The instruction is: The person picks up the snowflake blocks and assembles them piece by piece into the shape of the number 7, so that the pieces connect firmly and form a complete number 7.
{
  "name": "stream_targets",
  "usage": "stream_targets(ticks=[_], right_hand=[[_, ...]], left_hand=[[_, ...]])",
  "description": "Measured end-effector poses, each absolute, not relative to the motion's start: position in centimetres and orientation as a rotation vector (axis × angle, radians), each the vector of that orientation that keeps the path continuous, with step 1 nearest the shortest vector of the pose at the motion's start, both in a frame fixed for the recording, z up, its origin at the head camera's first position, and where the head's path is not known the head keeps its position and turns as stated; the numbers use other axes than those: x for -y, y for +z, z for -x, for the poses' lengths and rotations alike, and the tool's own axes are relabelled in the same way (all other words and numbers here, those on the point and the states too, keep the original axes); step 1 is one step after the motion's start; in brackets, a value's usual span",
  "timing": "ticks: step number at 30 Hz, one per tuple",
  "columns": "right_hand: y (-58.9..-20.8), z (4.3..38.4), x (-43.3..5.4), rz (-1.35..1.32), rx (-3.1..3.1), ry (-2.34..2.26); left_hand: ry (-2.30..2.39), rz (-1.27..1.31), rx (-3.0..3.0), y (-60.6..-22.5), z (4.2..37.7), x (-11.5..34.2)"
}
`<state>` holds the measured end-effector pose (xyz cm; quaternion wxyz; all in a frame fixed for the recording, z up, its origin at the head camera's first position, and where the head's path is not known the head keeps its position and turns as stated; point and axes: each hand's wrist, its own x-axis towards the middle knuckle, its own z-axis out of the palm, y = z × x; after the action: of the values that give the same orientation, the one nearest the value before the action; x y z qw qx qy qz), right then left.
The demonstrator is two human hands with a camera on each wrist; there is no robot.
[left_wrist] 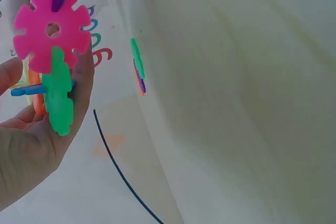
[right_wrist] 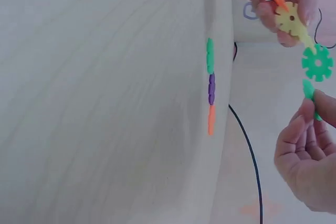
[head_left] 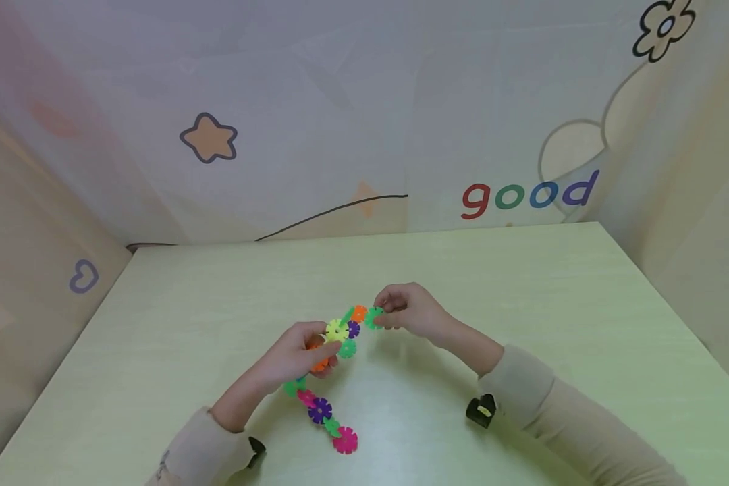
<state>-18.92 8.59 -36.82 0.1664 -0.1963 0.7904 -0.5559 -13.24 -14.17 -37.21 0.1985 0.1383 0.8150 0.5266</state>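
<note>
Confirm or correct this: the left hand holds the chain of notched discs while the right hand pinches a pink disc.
Not pink: the right hand pinches a green disc, as the head view shows. The left hand does hold the chain.

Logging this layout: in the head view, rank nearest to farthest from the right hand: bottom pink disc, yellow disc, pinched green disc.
1. Green disc, pinched in right hand
2. Yellow disc, by the left hand
3. Bottom pink disc, lower left
</note>
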Motion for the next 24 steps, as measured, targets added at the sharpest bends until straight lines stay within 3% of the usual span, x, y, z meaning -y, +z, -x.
stream_targets(ticks=[24], right_hand=[[-36.13, 18.54, -8.64, 0.471, -2.124, -1.866]], left_hand=[[1.470, -0.471, -2.187, -37.85, 13.51, 13.16]])
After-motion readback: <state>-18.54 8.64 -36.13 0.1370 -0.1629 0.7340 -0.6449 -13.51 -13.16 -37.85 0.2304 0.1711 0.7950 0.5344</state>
